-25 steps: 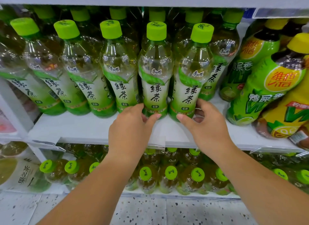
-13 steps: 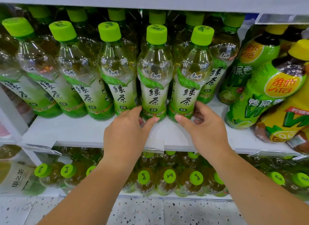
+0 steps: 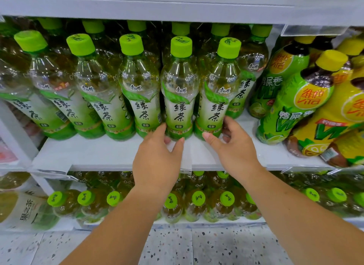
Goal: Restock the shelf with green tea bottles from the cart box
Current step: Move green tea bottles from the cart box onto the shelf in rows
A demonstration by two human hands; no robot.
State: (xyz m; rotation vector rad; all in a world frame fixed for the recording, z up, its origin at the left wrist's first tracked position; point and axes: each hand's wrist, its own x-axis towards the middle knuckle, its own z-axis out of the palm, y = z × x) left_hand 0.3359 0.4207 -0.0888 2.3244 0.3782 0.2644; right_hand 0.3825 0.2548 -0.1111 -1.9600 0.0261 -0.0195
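Left hand (image 3: 157, 158) grips one full green tea bottle (image 3: 178, 99), while right hand (image 3: 236, 148) grips the neighbouring bottle (image 3: 216, 99).

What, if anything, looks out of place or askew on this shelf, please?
Little does. The green tea bottles stand in an even row, labels forward. Only the clear price-tag strip at the shelf edge, lower left, sags crookedly; edge bottles' lean may be lens distortion.

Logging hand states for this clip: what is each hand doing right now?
Left hand: grips the base of the fourth front green tea bottle.
Right hand: grips the base of the fifth front green tea bottle.
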